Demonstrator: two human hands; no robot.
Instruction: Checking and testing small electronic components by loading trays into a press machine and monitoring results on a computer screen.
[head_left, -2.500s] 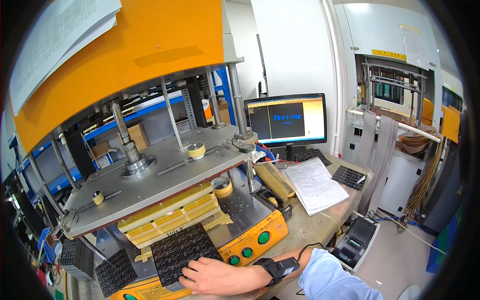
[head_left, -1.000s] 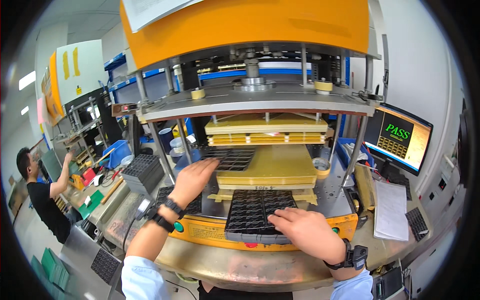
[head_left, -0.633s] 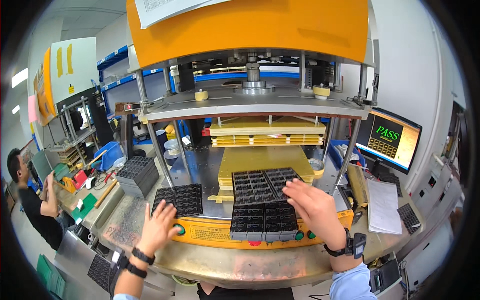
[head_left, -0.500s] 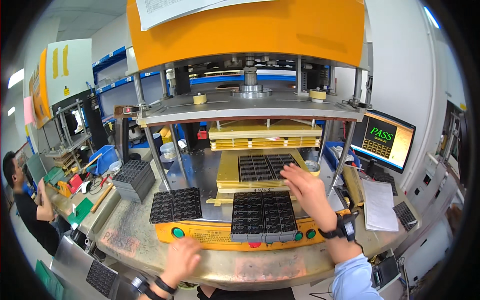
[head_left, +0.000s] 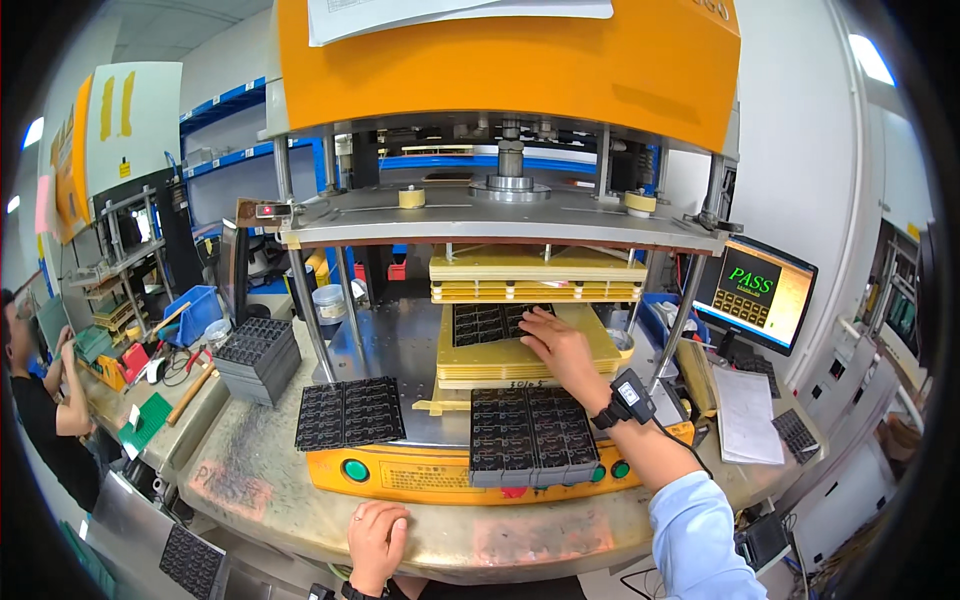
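My right hand (head_left: 557, 347) reaches into the press, its fingers closed on the right edge of a black circuit board panel (head_left: 480, 326). That panel sits slightly askew over the yellow lower fixture plate (head_left: 470, 362). At the table's front edge my left hand (head_left: 377, 537) is loosely curled, with nothing visible in it. Between the hands, on the press's front ledge, lies a stack of black panels (head_left: 530, 430). A separate black panel (head_left: 348, 413) lies to its left.
The yellow upper fixture (head_left: 535, 275) hangs close above my right hand, between metal posts. Green buttons (head_left: 355, 469) line the orange front. A taller panel stack (head_left: 258, 360) stands left; a monitor (head_left: 755, 290) and papers (head_left: 745, 415) are right. Another person (head_left: 55, 410) works far left.
My right hand has closed on the panel in the fixture, which has shifted left and back and turned slightly. My left hand has moved slightly right and down to the table's front edge.
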